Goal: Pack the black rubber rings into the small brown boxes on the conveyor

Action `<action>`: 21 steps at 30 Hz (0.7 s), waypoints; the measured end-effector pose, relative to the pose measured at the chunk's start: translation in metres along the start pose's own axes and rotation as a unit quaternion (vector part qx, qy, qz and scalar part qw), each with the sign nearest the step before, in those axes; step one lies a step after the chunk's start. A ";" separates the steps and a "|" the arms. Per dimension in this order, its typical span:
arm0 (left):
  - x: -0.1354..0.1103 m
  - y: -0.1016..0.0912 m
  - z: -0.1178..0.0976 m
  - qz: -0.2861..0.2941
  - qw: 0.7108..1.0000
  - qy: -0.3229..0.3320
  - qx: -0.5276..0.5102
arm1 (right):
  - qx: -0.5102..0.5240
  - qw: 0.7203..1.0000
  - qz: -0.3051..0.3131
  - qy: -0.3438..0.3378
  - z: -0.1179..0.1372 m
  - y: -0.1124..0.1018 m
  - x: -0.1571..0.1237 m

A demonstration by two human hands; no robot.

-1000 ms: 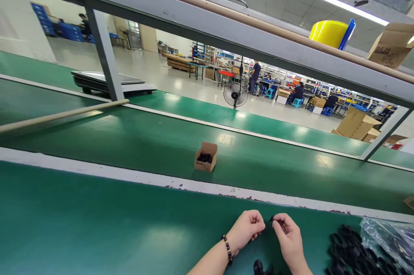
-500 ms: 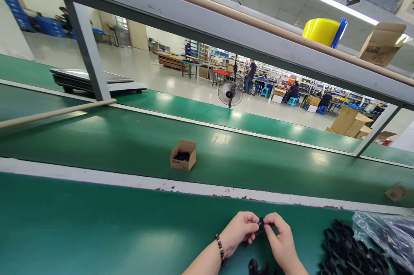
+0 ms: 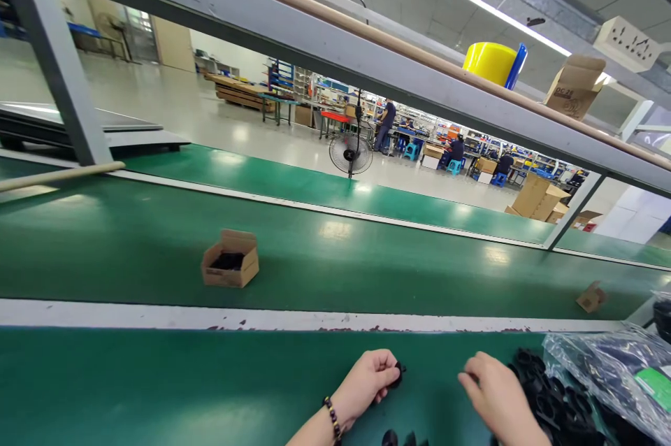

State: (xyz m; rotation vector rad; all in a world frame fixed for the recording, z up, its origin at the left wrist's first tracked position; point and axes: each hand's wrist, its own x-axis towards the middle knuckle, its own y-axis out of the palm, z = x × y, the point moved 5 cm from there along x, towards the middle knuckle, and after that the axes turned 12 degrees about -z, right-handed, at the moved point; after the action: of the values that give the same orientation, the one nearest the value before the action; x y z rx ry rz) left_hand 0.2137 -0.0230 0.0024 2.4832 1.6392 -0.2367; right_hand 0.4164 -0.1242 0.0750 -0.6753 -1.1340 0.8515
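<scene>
My left hand [image 3: 361,382], with a beaded bracelet at its wrist, pinches a small round black plastic part [image 3: 398,374] between thumb and fingers. Its exact kind is hard to make out. My right hand [image 3: 498,390] is apart from it, fingers curled and the thumb close to the index finger; nothing shows in it. Beside that hand lies a pile of black ring-shaped plastic parts [image 3: 558,397]. A few more black parts [image 3: 398,439] are at the bottom edge below my left hand, partly cut off.
An open cardboard box [image 3: 231,276] with black contents sits on the green belt [image 3: 367,257] beyond the pale rail [image 3: 293,318]. A smaller box [image 3: 591,297] is farther right. A clear plastic bag [image 3: 602,362] lies at right. An overhead shelf beam [image 3: 325,19] crosses above.
My right hand has let go of the small black part and moved right toward the pile. My left hand keeps the part. Both boxes have shifted left along the rail; the view has turned right.
</scene>
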 end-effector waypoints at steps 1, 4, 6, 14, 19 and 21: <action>0.000 0.000 0.000 -0.001 1.000 0.003 0.004 | -0.066 0.997 0.004 0.033 -0.022 -0.008 -0.005; 0.002 0.001 0.000 0.003 1.000 0.011 0.016 | -0.203 0.970 0.051 0.126 -0.084 -0.019 -0.028; 0.004 0.001 0.000 0.004 1.000 0.016 0.025 | -0.213 0.962 0.074 0.155 -0.106 -0.013 -0.041; 0.008 0.001 0.000 0.009 0.998 0.033 0.061 | -0.167 0.985 -0.034 0.017 -0.033 0.019 -0.006; 0.013 0.000 0.006 0.022 0.995 0.043 0.085 | -0.074 0.992 -0.098 0.020 0.026 0.060 0.023; 0.015 -0.001 0.007 0.023 0.994 0.044 0.094 | -0.027 0.995 -0.098 0.020 0.035 0.083 0.024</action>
State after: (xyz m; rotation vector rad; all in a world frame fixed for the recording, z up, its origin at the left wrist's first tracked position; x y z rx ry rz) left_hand 0.2184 -0.0110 -0.0076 2.7042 1.6610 -0.2921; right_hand 0.3678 -0.0591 0.0294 -0.6111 -1.1700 0.6410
